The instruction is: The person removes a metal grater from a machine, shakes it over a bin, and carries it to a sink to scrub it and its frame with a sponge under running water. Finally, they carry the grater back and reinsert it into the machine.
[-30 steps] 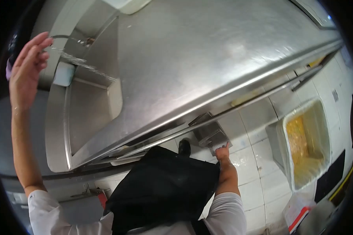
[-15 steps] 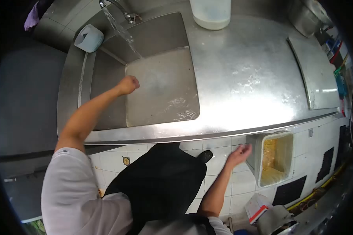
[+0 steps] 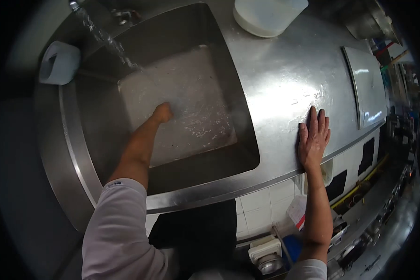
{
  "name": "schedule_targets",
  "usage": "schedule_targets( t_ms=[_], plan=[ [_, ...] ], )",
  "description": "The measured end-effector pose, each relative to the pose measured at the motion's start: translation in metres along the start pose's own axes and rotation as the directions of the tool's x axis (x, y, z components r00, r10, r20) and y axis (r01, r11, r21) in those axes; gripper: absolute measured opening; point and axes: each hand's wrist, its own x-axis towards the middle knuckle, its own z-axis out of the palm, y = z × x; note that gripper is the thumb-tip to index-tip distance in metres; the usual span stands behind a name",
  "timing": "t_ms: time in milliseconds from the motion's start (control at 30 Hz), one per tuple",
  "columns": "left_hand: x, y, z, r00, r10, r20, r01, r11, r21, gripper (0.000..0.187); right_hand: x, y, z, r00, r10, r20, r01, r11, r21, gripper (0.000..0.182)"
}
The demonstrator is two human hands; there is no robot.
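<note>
In the head view my left hand [image 3: 163,112] is low inside the steel sink [image 3: 105,121], over the cloudy water [image 3: 191,84]. Its fingers look curled in, and whatever they hold, if anything, is hidden. Palm down, my right hand [image 3: 314,142] lies flat on the wet steel counter [image 3: 275,107] to the sink's right, fingers stretched out. Water runs from the tap [image 3: 73,5] in a stream [image 3: 105,39] into the sink's far left part.
A white cut-open container [image 3: 59,63] sits on the sink's left rim. Behind the counter is a whitish plastic tub [image 3: 263,23]. A flat metal panel [image 3: 366,86] lies at the counter's right end. Below the edge, a bin [image 3: 325,173] is partly hidden by my right forearm.
My right hand has risen from beside the bin onto the counter, opening flat. My left hand has reached lower into the sink. The view has tilted and come closer to the sink.
</note>
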Motion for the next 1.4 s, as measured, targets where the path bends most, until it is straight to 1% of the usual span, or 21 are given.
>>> schedule_targets(
  t_ms=[67, 100, 200, 300, 400, 500, 600, 700, 800, 900, 1000, 1100, 1200, 1300, 1400],
  plan=[
    [0.025, -0.010, 0.026, 0.992, 0.120, -0.039, -0.116, 0.989, 0.096, 0.045, 0.000, 0.002, -0.002, 0.999, 0.022, 0.041, -0.022, 1.000, -0.003, 0.056],
    [0.032, -0.007, 0.030, 0.982, 0.180, -0.061, -0.170, 0.975, 0.143, 0.044, 0.002, 0.002, -0.001, 0.999, 0.013, 0.036, -0.013, 1.000, -0.007, 0.056],
    [0.042, 0.006, 0.048, 0.997, 0.007, -0.080, -0.003, 0.999, 0.054, 0.037, 0.003, 0.004, -0.001, 0.999, 0.004, 0.038, -0.004, 1.000, -0.006, 0.056],
    [0.037, 0.009, 0.050, 0.943, 0.099, -0.317, -0.077, 0.994, 0.082, 0.027, 0.004, 0.004, 0.000, 0.999, 0.002, 0.040, -0.002, 1.000, -0.006, 0.056],
    [0.037, 0.016, 0.039, 0.989, 0.031, -0.141, 0.003, 0.971, 0.239, 0.021, 0.004, 0.006, 0.001, 0.999, 0.009, 0.050, -0.008, 1.000, -0.018, 0.056],
    [0.048, 0.004, 0.048, 0.985, 0.019, -0.172, 0.012, 0.984, 0.178, 0.021, 0.005, 0.008, 0.003, 0.999, 0.002, 0.047, -0.001, 1.000, -0.028, 0.056],
    [0.051, 0.000, 0.052, 0.996, 0.011, -0.086, 0.009, 0.975, 0.224, 0.024, 0.006, 0.008, 0.002, 0.999, 0.006, 0.054, -0.005, 1.000, -0.025, 0.057],
    [0.050, -0.005, 0.049, 0.997, 0.020, -0.069, -0.012, 0.994, 0.110, 0.024, 0.005, 0.007, 0.002, 0.999, 0.004, 0.044, -0.003, 1.000, -0.009, 0.057],
    [0.058, -0.007, 0.052, 0.975, 0.149, -0.168, -0.119, 0.977, 0.175, 0.024, 0.004, 0.009, 0.005, 0.999, 0.002, 0.038, -0.001, 1.000, -0.023, 0.057],
    [0.051, -0.006, 0.063, 0.957, -0.013, -0.291, 0.017, 1.000, 0.013, 0.024, 0.006, 0.007, 0.004, 0.999, 0.010, 0.048, -0.009, 1.000, -0.026, 0.057],
    [0.042, -0.009, 0.046, 0.979, 0.133, -0.152, -0.110, 0.982, 0.151, 0.025, 0.005, 0.007, 0.004, 0.999, 0.015, 0.047, -0.014, 1.000, -0.017, 0.057],
    [0.039, -0.008, 0.038, 0.964, 0.261, -0.049, -0.228, 0.909, 0.348, 0.025, 0.006, 0.006, 0.002, 0.998, 0.023, 0.057, -0.022, 1.000, -0.009, 0.056],
    [0.044, 0.009, 0.028, 0.994, 0.066, 0.084, -0.093, 0.923, 0.373, 0.027, 0.004, 0.008, 0.005, 0.999, 0.014, 0.047, -0.011, 0.999, -0.046, 0.056],
    [0.037, 0.018, 0.023, 0.990, 0.107, 0.093, -0.137, 0.888, 0.439, 0.027, 0.004, 0.009, 0.005, 0.999, 0.007, 0.040, -0.007, 1.000, -0.016, 0.056],
    [0.028, 0.022, 0.021, 0.966, 0.245, -0.087, -0.193, 0.901, 0.388, 0.029, 0.005, 0.009, 0.004, 0.999, 0.004, 0.038, -0.003, 1.000, -0.026, 0.056]
  ],
)
